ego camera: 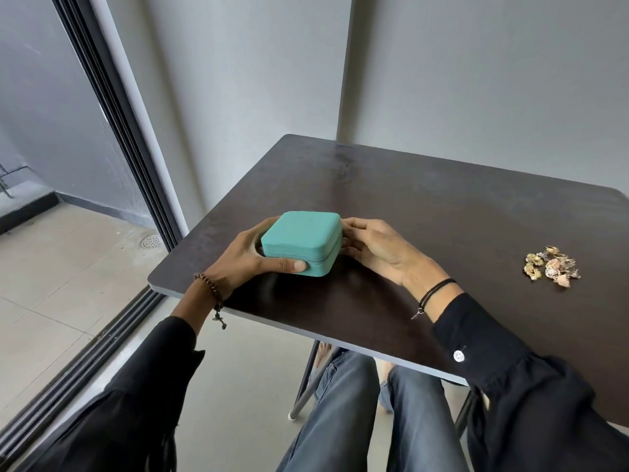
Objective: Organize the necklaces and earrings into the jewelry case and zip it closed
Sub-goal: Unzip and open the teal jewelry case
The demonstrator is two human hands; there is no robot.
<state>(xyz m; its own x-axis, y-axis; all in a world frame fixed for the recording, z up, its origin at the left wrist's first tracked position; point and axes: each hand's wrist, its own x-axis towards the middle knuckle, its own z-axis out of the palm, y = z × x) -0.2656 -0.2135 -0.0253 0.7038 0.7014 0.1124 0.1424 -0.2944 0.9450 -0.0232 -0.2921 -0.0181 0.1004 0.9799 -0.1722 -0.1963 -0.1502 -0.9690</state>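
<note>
A square turquoise jewelry case [303, 238] sits closed on the dark table [442, 212], near its left front corner. My left hand [250, 258] grips the case's left side, thumb lying along the front edge. My right hand [374, 248] holds the case's right side with curled fingers at the zipper seam. A small heap of gold necklaces and earrings [551, 265] lies on the table far to the right, apart from both hands.
The table stands against a grey wall. Its left edge is close to a sliding glass door with a dark floor track [112, 321]. My knees in jeans [347, 403] are under the table's front edge.
</note>
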